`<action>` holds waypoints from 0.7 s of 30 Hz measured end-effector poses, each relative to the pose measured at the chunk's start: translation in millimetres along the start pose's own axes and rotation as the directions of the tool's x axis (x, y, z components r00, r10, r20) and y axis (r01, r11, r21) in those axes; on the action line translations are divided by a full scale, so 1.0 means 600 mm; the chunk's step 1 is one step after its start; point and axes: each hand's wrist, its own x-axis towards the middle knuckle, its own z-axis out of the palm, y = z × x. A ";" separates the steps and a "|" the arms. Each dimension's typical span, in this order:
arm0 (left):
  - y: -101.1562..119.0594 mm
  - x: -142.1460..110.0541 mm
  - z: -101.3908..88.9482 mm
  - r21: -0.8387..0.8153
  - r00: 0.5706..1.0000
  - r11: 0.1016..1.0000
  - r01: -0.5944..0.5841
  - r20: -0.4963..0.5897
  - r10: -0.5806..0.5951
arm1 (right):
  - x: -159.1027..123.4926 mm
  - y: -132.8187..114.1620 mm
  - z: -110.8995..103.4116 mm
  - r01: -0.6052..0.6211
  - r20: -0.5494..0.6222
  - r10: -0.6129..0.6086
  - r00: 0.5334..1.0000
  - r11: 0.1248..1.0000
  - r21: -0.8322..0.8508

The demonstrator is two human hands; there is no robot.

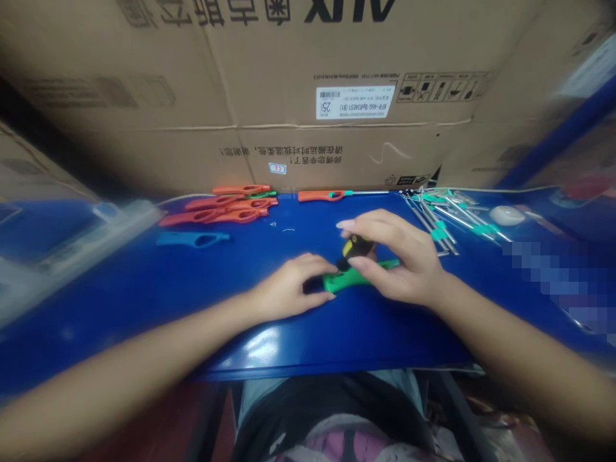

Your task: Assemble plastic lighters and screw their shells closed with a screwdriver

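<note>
left hand [298, 284]: pinching the left end of the green lighter handle [350, 278], so pretty narrow
right hand [403, 258]: curled around a stubby black-and-yellow tool [356, 246], right over that handle
handle spot: on the blue table [269, 343], between both hands
back left: orange lighter handles [212, 213] bunched up, blue lighter handle [185, 239] in front
back right: metal tubes [465, 221]

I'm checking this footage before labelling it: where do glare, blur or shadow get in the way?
Head view: white glare on the blue table near its front edge; the pale object at far left is smeared. Head view, right: blocky pixelation hides a patch. Head view, centre: the green handle is readable; what looks like shadow darkens the gap between thumb and forefinger of the left hand.
</note>
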 end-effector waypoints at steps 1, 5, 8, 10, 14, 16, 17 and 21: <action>0.000 0.000 0.000 -0.009 1.000 1.000 0.002 0.004 -0.002 | 0.002 -0.003 -0.001 -0.048 0.032 0.046 0.998 0.996 0.074; 0.002 0.002 0.002 -0.032 1.000 0.999 -0.020 0.014 0.020 | 0.005 -0.010 -0.003 -0.156 0.088 0.143 0.986 0.974 0.167; 0.003 0.003 0.004 -0.037 0.998 0.998 -0.054 0.019 0.055 | 0.006 -0.008 -0.004 -0.015 -0.007 0.014 1.000 0.999 -0.045; 0.003 0.004 0.005 -0.040 0.998 0.997 -0.060 0.023 0.061 | 0.007 -0.009 -0.004 0.041 -0.035 -0.045 0.998 0.995 -0.096; 0.003 0.004 0.004 -0.047 0.998 0.998 -0.042 0.049 0.044 | 0.010 -0.014 -0.002 -0.109 0.030 0.107 0.994 0.990 0.087; 0.002 0.004 0.004 -0.050 0.998 0.998 -0.037 0.050 0.039 | 0.010 -0.013 -0.002 -0.117 0.016 0.116 0.993 0.991 0.071; 0.002 0.004 0.004 -0.052 0.998 0.998 -0.038 0.046 0.040 | 0.010 -0.012 -0.003 -0.080 -0.020 0.080 0.997 0.997 0.016; 0.004 0.005 0.004 -0.053 0.998 0.998 -0.040 0.042 0.042 | 0.009 -0.009 -0.004 -0.009 -0.065 0.002 0.998 0.995 -0.098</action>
